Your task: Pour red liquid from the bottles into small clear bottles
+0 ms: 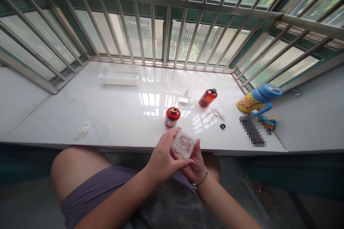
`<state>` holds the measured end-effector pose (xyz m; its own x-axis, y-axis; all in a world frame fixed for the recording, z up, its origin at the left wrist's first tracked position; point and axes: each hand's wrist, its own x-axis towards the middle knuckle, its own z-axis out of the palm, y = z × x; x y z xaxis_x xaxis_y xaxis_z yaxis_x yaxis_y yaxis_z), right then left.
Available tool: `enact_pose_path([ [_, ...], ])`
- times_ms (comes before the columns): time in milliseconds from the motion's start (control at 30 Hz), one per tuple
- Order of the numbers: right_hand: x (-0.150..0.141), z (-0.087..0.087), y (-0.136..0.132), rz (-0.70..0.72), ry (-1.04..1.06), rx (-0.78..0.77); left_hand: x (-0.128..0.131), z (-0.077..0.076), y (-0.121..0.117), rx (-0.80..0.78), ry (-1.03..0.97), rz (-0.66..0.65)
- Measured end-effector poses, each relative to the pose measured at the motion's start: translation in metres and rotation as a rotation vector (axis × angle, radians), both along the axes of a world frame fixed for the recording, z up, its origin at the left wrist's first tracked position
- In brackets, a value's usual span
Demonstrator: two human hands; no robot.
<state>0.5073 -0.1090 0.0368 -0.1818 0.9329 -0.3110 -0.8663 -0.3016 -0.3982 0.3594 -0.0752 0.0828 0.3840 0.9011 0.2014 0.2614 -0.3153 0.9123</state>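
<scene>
Both hands hold a clear, square container [184, 144] just above the near edge of the white sill. A round ring shows in the middle of its upper face, and skin shows through its walls. My left hand [166, 152] grips its left side and near corner, with fingers at the far edge and thumb across the near one. Supporting it from the right and below is my right hand [197, 162], its lower fingers partly hidden. Just beyond the container stands an amber bottle [172, 117] with a label and an uncapped black-looking neck.
A clear pump bottle [185, 95], a second amber bottle [208, 98] with a black top, crumpled tissue [218, 113] and a black ring-shaped cap [223, 126] lie beyond. A blue-yellow flask [258, 99] is right; a white basket [120, 76] and tissue [82, 131] are left. Metal bars [153, 28] border the sill.
</scene>
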Motion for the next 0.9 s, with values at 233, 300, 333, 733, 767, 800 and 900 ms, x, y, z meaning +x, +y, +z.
enact_pose_path([
  [233,0.0,0.008,0.005,0.083,-0.02,0.064,-0.007,0.002,0.005,-0.028,-0.015,-0.065],
  [300,0.004,0.01,0.007,0.152,-0.004,0.057,-0.012,0.002,0.008,-0.055,-0.01,-0.101],
  [333,0.007,0.009,0.008,0.195,0.006,0.051,-0.014,0.002,0.01,-0.056,-0.006,-0.124],
  [733,0.003,-0.011,-0.007,0.17,-0.046,0.044,-0.019,0.006,0.011,-0.209,-0.06,-0.123],
  [767,0.001,-0.009,-0.007,0.152,-0.05,0.044,-0.017,0.006,0.012,-0.179,-0.058,-0.112],
  [800,0.0,-0.005,-0.006,0.144,-0.053,0.046,-0.016,0.006,0.013,-0.136,-0.052,-0.115],
  [900,0.0,0.003,-0.002,0.144,-0.059,0.051,-0.015,0.008,0.019,-0.009,-0.035,-0.166],
])
